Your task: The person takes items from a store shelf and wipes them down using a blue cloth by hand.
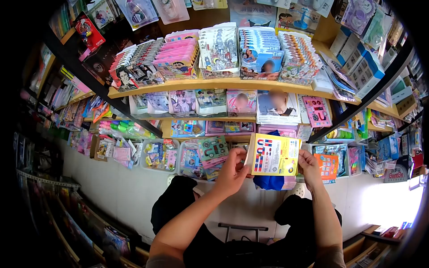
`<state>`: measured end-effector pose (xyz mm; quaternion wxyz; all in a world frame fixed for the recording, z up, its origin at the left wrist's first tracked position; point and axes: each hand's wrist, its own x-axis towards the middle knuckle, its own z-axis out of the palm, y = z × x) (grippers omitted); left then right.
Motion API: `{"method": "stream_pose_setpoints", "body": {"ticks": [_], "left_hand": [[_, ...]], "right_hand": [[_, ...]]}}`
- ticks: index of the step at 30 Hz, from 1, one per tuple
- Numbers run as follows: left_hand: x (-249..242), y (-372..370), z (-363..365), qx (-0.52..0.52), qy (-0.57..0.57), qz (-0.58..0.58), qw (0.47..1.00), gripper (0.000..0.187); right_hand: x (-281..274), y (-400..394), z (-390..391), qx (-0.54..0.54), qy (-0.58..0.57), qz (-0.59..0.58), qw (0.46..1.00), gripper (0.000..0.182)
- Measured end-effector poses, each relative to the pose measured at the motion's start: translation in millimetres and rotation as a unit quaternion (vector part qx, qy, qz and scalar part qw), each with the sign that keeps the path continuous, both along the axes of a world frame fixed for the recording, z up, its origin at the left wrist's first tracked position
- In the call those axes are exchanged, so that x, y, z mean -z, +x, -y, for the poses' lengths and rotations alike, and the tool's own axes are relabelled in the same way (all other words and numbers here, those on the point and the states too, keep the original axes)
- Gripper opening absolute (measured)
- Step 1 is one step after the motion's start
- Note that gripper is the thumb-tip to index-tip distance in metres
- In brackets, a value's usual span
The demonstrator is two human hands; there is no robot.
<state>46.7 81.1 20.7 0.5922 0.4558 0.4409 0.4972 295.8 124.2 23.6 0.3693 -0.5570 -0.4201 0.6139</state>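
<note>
Between my two hands is a flat yellow-and-white printed package (277, 155), with rows of small red and blue shapes on its face. My left hand (234, 173) grips its left edge, thumb toward me. At the right edge my right hand (309, 166) pinches it between thumb and fingers. Something blue (269, 182), perhaps a bag, shows below and behind the package; most of it is hidden. Left of my left hand lies a green cassette-style packet (212, 148) on a bin of packets. An orange packet (327, 166) is just right of my right hand.
A wooden shelf (214, 84) ahead carries several boxes of card packs (219, 49). Lower shelves hold more packs. Clear plastic bins (159, 155) line the floor. My knees flank a small folding stool (242, 227). Black uprights (384, 73) stand on both sides.
</note>
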Motion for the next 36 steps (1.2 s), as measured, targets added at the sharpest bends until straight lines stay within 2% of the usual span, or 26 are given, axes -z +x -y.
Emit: {"method": "stream_pose_setpoints", "body": {"ticks": [3, 6, 9, 12, 18, 24, 27, 33, 36], "left_hand": [[6.1, -3.3, 0.8, 0.006, -0.012, -0.014, 1.000, 0.040], [15.9, 0.9, -3.6, -0.022, 0.039, -0.053, 0.998, 0.036], [-11.3, 7.9, 1.0, -0.005, -0.130, 0.059, 0.990, 0.033], [-16.2, 12.3, 3.5, 0.004, -0.132, 0.099, 0.986, 0.036], [0.3, 20.7, 7.2, -0.003, -0.096, 0.093, 0.991, 0.037], [3.6, 17.8, 5.7, -0.008, -0.090, 0.101, 0.991, 0.037], [5.8, 18.7, 7.3, -0.018, -0.094, 0.106, 0.990, 0.035], [8.8, 20.1, 5.6, -0.030, -0.127, 0.104, 0.986, 0.035], [11.7, 23.1, 5.3, -0.039, -0.118, 0.113, 0.986, 0.035]], "right_hand": [[-1.6, 0.0, 0.3, -0.012, 0.007, 0.012, 1.000, 0.019], [-3.8, -1.5, 0.7, -0.032, -0.003, 0.003, 0.999, 0.017], [6.4, 0.6, -0.2, -0.027, 0.013, -0.013, 0.999, 0.015], [10.0, 0.2, -0.4, 0.011, 0.006, 0.015, 1.000, 0.014], [5.4, -11.3, 0.1, 0.067, 0.004, 0.013, 0.998, 0.013], [9.7, -10.6, -0.8, 0.071, -0.021, -0.047, 0.996, 0.014], [8.0, -13.9, 2.2, 0.082, -0.012, 0.004, 0.997, 0.015], [24.6, -18.1, 9.0, 0.067, 0.062, 0.010, 0.996, 0.025], [37.8, -22.9, 13.1, 0.058, 0.155, 0.101, 0.981, 0.029]]}}
